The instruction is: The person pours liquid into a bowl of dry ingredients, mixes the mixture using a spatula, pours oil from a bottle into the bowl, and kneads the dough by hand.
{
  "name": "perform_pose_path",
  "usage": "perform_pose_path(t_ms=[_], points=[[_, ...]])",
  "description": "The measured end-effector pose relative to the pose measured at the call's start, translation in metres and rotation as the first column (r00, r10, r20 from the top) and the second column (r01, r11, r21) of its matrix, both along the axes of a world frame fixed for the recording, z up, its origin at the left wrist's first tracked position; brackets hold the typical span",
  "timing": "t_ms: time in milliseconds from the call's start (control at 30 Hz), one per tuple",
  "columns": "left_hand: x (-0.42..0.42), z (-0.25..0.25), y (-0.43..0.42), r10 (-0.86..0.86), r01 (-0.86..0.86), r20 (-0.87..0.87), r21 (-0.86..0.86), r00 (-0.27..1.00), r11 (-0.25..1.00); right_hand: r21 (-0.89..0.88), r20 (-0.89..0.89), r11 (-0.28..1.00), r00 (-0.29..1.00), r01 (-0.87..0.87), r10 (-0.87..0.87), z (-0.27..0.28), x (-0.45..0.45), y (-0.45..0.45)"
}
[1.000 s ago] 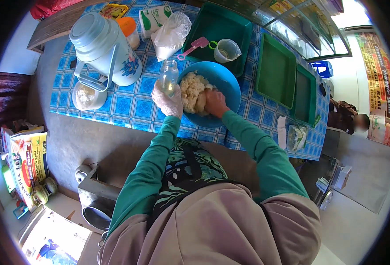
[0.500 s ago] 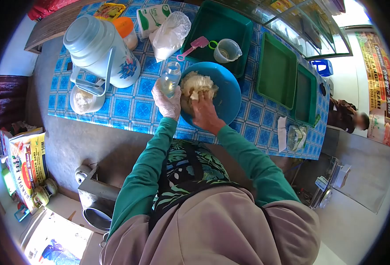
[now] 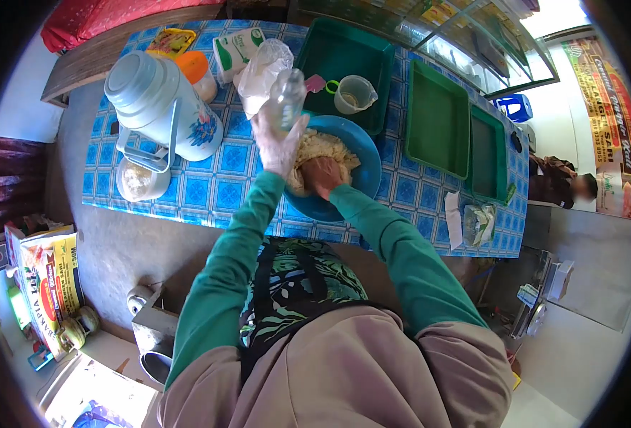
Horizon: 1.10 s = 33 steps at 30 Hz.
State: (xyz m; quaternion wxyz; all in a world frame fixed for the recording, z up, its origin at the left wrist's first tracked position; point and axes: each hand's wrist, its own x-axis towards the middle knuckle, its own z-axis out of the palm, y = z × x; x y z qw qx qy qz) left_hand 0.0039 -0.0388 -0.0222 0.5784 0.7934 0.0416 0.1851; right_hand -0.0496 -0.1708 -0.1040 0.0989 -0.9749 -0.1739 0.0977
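A clear glass-like bottle (image 3: 287, 96), blurred by motion, is gripped in my left hand (image 3: 278, 146), which wears a thin see-through glove. I hold it above the left rim of the blue basin (image 3: 372, 171). Pale, crumbly dough (image 3: 327, 148) fills the left and middle of the basin. My bare right hand (image 3: 320, 175) presses into that dough, and its fingertips are buried there. Just beyond the bottle stands a plastic bag of white powder (image 3: 257, 82). Partly behind the bottle, a pink spatula (image 3: 315, 84) shows beside a clear measuring jug (image 3: 355, 94) with a green handle.
A large flowered thermos (image 3: 160, 107) and a tub (image 3: 143, 180) stand at left. A dark green tray (image 3: 330, 43) lies behind the basin, with green trays (image 3: 438, 118) to the right. A glass cabinet (image 3: 472, 43) borders the back. Another person (image 3: 554, 182) is at far right.
My left hand has raised the bottle away from me and slightly right. My right hand has sunk deeper into the dough, with less of its fingers showing. The camera view has shifted slightly.
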Motion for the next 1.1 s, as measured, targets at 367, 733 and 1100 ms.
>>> perform_pose_path(t_ms=[367,733,1100], points=[[0.116,-0.048,-0.058,-0.346,0.334,-0.17,-0.096,0.923,0.938,0.066,-0.427,0.998,0.904,0.001,0.028,0.038,0.004,-0.013],[0.081,-0.01,-0.012,-0.367,0.368,-0.042,0.161,0.929,0.916,0.633,-0.18,0.744,0.975,0.214,-0.127,0.11,-0.011,-0.056],[-0.088,-0.076,-0.015,0.11,-0.187,-0.345,-0.196,0.932,0.963,0.293,0.073,0.92,0.965,-0.261,0.25,0.001,0.054,0.015]])
